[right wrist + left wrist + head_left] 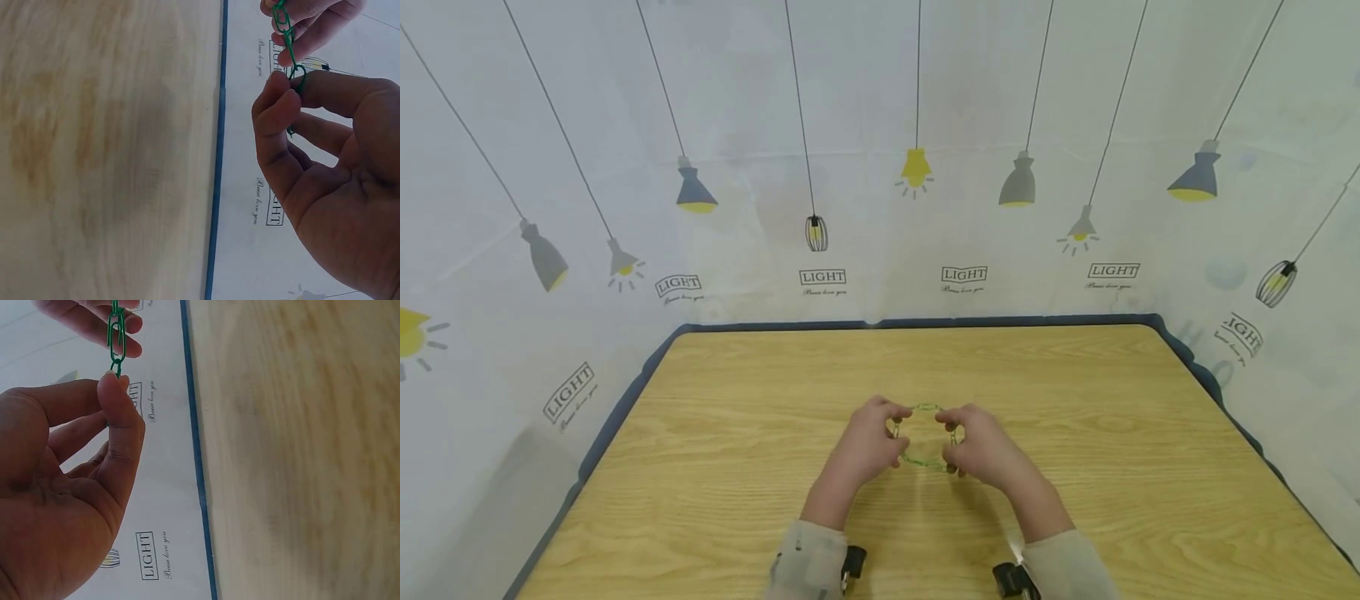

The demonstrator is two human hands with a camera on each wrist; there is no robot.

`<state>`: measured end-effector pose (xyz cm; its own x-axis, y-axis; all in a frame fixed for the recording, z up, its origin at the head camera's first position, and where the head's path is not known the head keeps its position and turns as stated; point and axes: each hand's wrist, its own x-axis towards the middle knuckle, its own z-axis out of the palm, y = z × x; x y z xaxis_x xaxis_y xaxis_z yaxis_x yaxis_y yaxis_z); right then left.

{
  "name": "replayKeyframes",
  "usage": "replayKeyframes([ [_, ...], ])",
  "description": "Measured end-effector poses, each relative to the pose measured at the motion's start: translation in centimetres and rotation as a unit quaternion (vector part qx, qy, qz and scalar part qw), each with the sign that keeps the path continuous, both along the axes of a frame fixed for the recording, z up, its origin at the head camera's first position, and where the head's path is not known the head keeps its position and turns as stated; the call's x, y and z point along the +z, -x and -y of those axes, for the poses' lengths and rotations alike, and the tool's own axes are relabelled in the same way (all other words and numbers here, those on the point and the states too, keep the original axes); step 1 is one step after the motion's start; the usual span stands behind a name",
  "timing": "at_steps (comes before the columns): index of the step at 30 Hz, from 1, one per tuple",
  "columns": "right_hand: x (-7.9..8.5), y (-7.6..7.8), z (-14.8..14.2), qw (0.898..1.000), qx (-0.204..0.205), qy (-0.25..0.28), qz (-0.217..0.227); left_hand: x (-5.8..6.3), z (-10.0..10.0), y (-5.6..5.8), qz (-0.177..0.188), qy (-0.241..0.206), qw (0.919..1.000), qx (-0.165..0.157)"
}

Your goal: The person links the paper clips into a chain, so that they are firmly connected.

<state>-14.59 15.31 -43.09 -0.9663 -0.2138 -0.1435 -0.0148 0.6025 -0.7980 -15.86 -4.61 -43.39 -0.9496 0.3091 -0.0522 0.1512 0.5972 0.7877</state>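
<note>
A ring of linked green paper clips (925, 463) is held up between both hands above the wooden table. My left hand (871, 437) pinches the ring's left side between thumb and fingers. On the opposite side my right hand (983, 446) pinches it the same way. The left wrist view shows green paper clips (116, 336) stretching from the left thumb and fingertip towards the other hand. In the right wrist view the chain of paper clips (283, 25) runs up from the right thumb and fingers; part of it is hidden behind them.
The wooden table (737, 400) has a dark blue edge (790, 326) along its back and sides. Behind it hangs a pale cloth (865, 100) printed with lamps and the word LIGHT. Black wrist devices (853, 562) sit below each sleeve.
</note>
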Motion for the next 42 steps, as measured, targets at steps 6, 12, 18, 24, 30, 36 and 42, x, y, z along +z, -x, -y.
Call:
replayKeyframes([
  [6, -0.7, 0.0, 0.0, 1.0, 0.012, 0.005, 0.027, -0.7, 0.0, 0.3, 0.022, 0.0, 0.9998, 0.0],
  [12, -1.7, 0.3, 0.2, 0.998, 0.028, -0.048, 0.028, -1.4, -0.2, 0.4, 0.027, 0.038, 0.9988, -0.017],
  [18, -2.3, 0.5, 0.4, 0.994, 0.037, -0.106, 0.003, -1.8, -0.1, 0.1, 0.011, 0.081, 0.9959, -0.039],
  [24, -2.8, 1.2, 0.5, 0.993, 0.046, -0.108, 0.013, -2.3, -0.1, 0.8, 0.011, 0.138, 0.9891, -0.049],
  [30, -2.8, 2.9, -0.3, 0.989, 0.076, -0.122, 0.028, -2.4, 0.5, 2.1, 0.028, 0.19, 0.9795, -0.059],
  [36, -3.3, 4.7, -1.2, 0.987, 0.105, -0.116, 0.037, -2.5, 0.9, 3.3, 0.042, 0.18, 0.9757, -0.117],
  [42, -3.1, 5.7, -1.4, 0.986, 0.114, -0.11, 0.058, -2.5, 1.4, 4.6, 0.048, 0.192, 0.9703, -0.139],
])
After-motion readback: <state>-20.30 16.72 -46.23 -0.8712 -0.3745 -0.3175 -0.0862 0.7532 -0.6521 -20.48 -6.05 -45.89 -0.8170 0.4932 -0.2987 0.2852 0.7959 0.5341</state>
